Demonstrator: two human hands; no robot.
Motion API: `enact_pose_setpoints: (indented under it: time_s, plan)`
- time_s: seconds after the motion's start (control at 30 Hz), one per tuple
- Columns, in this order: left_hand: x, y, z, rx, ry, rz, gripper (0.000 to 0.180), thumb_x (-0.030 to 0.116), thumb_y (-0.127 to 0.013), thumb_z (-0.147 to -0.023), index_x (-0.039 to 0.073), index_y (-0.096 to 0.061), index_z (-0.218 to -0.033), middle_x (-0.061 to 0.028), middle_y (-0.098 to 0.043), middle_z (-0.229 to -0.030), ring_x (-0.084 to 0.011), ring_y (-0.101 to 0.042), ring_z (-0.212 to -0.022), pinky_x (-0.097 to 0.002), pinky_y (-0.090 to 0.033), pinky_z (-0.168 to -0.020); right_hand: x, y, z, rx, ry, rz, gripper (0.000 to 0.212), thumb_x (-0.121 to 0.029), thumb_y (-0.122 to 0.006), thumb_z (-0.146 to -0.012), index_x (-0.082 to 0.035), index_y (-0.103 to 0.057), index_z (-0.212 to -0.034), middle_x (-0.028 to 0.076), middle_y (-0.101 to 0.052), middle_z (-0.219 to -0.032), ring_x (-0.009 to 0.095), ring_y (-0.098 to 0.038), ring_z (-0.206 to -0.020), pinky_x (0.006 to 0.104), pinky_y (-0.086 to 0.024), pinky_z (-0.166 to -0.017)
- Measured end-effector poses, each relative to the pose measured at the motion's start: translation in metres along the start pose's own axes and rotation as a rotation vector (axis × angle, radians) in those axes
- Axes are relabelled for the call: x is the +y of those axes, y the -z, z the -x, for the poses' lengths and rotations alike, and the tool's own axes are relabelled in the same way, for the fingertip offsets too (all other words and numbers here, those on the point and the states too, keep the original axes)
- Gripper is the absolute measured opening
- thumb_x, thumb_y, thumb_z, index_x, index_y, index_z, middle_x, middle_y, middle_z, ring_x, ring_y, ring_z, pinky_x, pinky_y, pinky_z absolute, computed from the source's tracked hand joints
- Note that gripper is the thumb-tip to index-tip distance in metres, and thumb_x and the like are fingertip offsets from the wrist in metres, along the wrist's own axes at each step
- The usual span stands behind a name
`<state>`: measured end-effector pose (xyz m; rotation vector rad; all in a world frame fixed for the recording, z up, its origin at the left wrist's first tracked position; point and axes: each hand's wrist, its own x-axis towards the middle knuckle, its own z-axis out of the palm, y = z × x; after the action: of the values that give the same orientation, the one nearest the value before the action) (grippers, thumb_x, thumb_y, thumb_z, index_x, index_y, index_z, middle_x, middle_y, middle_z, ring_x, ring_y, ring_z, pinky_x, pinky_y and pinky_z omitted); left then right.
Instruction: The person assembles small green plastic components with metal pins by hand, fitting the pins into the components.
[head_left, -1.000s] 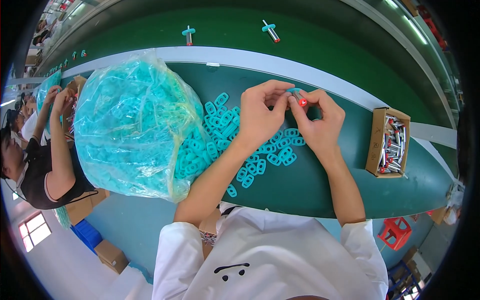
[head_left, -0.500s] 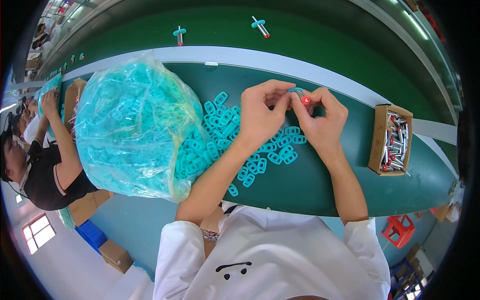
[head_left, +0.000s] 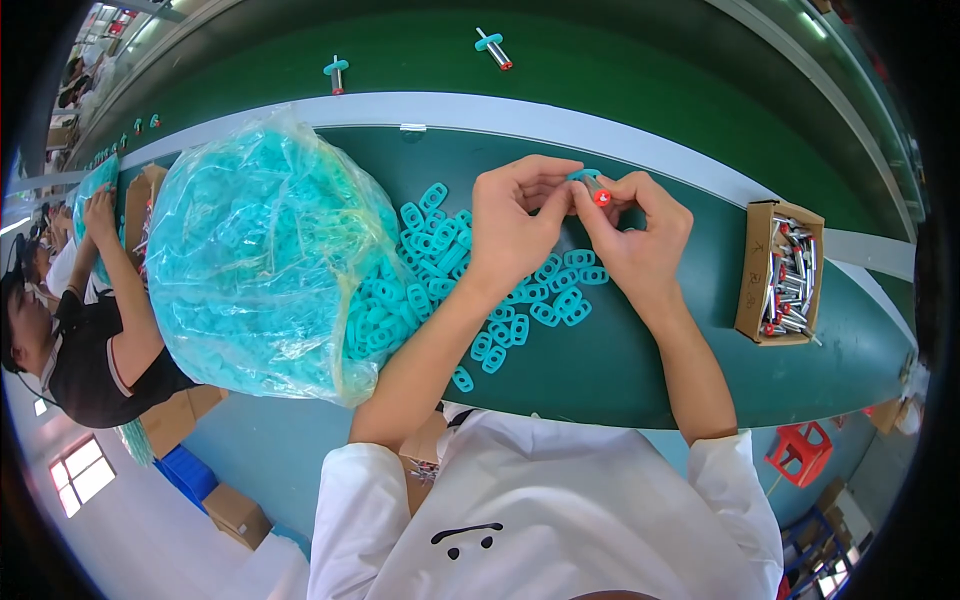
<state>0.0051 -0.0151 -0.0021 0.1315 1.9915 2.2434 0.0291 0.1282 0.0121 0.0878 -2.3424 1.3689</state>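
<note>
Above the far part of the green table, my left hand (head_left: 512, 218) pinches a teal oval plastic piece (head_left: 584, 174). My right hand (head_left: 648, 238) grips a slim metal tube with a red end (head_left: 599, 192), which meets the teal piece between my fingertips. How deep the tube sits in the piece is hidden by my fingers. Loose teal plastic pieces (head_left: 568, 302) with holes lie spread below and left of my hands. They spill from a big clear plastic bag (head_left: 265, 260) filled with more of the same.
A cardboard box (head_left: 755, 275) of red-ended metal tubes stands at the right. Beyond the pale rail (head_left: 560, 115), a green belt (head_left: 620, 65) carries teal-and-metal assemblies (head_left: 494, 48). At far left a co-worker (head_left: 100, 345) handles teal pieces. A red stool (head_left: 800, 452) is below the table.
The assemblies on the green belt have shifted left. Both my hands have moved slightly left, still holding the teal piece and the metal tube together; the tube's angle has changed a little.
</note>
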Motion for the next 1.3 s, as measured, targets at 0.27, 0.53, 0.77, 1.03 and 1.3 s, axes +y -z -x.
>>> enact_pose_setpoints:
  time_s: [0.27,0.53,0.77,1.03,1.3]
  plan:
    - [-0.001,0.0,-0.001,0.0,0.002,0.012,0.019,-0.008,-0.064,-0.089,-0.006,-0.071,-0.106,-0.0117,-0.074,-0.091,-0.015,-0.073,-0.085,-0.0258,-0.059,-0.077,0.0,-0.001,0.0,0.001,-0.01,-0.007,0.022,-0.001,-0.082,-0.08,0.001,-0.061,-0.073,0.001,-0.062,-0.065,0.004,-0.054,-0.055,0.0197,-0.044,-0.052]
    - [0.002,-0.001,-0.002,-0.023,0.074,0.049,0.017,-0.006,-0.063,-0.091,-0.007,-0.07,-0.107,-0.012,-0.074,-0.09,-0.0142,-0.072,-0.083,-0.0257,-0.059,-0.075,0.002,0.002,-0.003,-0.004,-0.007,-0.005,0.021,-0.002,-0.083,-0.079,0.001,-0.062,-0.074,0.003,-0.062,-0.066,0.005,-0.054,-0.055,0.0203,-0.044,-0.053]
    - [0.003,-0.001,0.001,0.029,0.028,0.019,0.019,-0.008,-0.062,-0.091,-0.008,-0.07,-0.109,-0.0137,-0.074,-0.092,-0.0157,-0.073,-0.084,-0.0269,-0.059,-0.077,-0.004,-0.001,0.0,0.008,-0.036,-0.031,0.018,-0.003,-0.083,-0.078,0.002,-0.068,-0.084,0.004,-0.066,-0.071,0.008,-0.061,-0.061,0.0216,-0.048,-0.058]
    - [0.001,0.005,0.0,0.004,0.0,0.061,0.022,-0.011,-0.061,-0.092,-0.008,-0.07,-0.112,-0.0143,-0.074,-0.091,-0.0153,-0.07,-0.079,-0.0274,-0.059,-0.072,0.002,0.003,-0.007,-0.055,0.12,-0.053,0.018,0.003,-0.08,-0.078,0.001,-0.07,-0.093,0.006,-0.068,-0.076,0.012,-0.063,-0.064,0.0235,-0.051,-0.061]
    - [-0.001,0.006,-0.002,-0.028,0.038,0.036,0.021,-0.011,-0.059,-0.093,-0.009,-0.07,-0.111,-0.0135,-0.074,-0.09,-0.0152,-0.07,-0.076,-0.0269,-0.059,-0.071,0.006,0.006,-0.009,-0.145,0.193,-0.062,0.024,0.009,-0.075,-0.078,0.0,-0.071,-0.1,0.009,-0.067,-0.082,0.018,-0.065,-0.069,0.0273,-0.053,-0.062]
